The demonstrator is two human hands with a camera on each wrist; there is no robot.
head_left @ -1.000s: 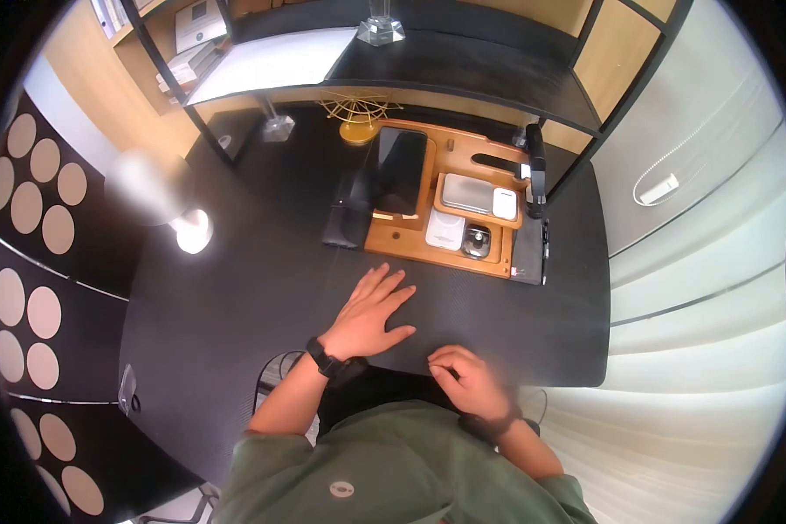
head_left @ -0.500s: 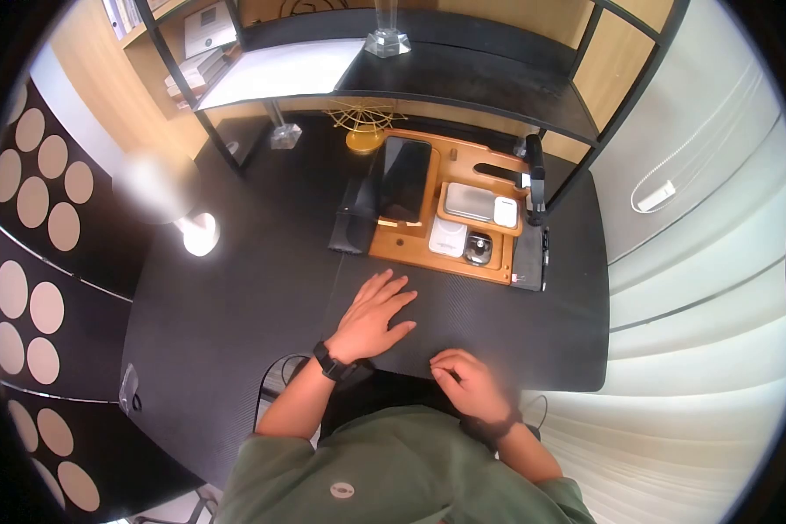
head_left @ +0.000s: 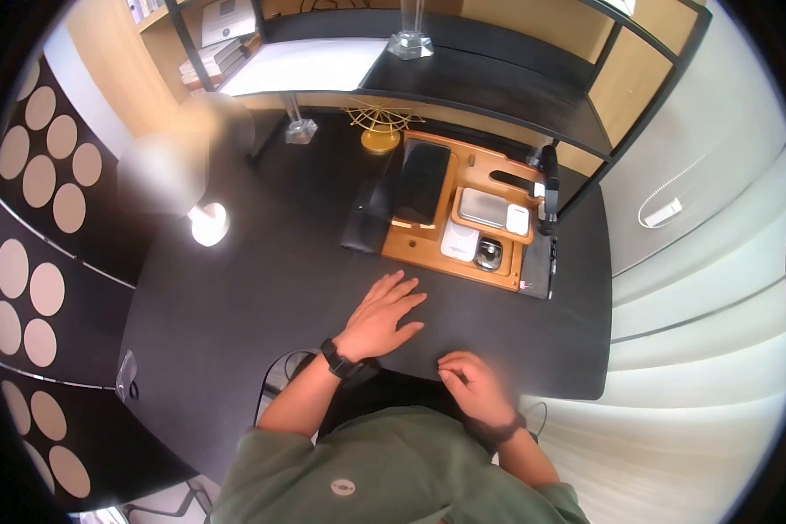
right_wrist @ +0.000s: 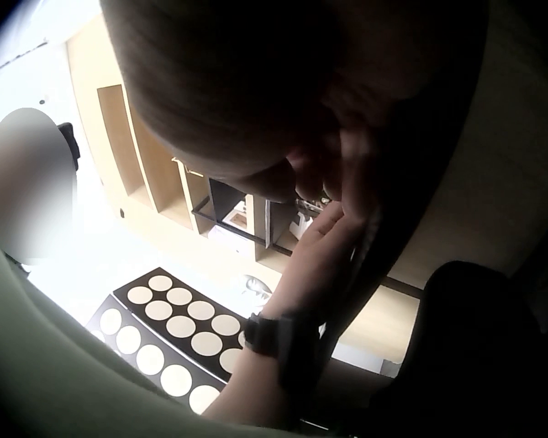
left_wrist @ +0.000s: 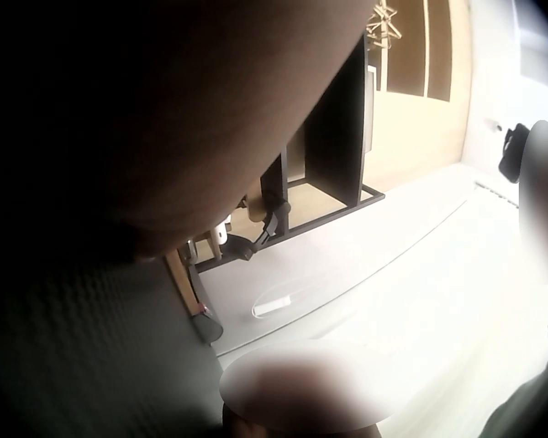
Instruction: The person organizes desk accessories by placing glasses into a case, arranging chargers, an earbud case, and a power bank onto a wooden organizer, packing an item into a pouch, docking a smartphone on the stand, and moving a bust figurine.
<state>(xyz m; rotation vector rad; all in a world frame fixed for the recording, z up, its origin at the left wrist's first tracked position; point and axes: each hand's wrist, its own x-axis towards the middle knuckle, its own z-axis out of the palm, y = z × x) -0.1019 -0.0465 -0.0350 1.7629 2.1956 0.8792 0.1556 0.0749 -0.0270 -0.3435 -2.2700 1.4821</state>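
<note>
My left hand (head_left: 378,321) rests palm down on the black desk (head_left: 236,323), fingers straight and thumb spread, below the wooden desk organizer (head_left: 424,255). By the desk's front edge is my right hand (head_left: 482,390), its fingers loosely curled and nothing visible in it. On the organizer lie a dark phone-like slab (head_left: 424,183), a silver flat box (head_left: 485,208), a small white case (head_left: 517,220), a white card-like block (head_left: 459,241) and a round black-and-silver item (head_left: 489,254). Both wrist views are dark, mostly filled by the hands.
A dark pouch (head_left: 363,234) lies left of the organizer, and a black notebook (head_left: 539,262) at its right. Behind stand a golden wheel ornament (head_left: 380,140) and a black shelf (head_left: 498,92). A white lamp (head_left: 210,225) is at the left, a white curtain (head_left: 699,349) at the right.
The head view has shifted slightly, so the desk and the things on it sit a little further right in it. Both hands keep their pose and place on the desk.
</note>
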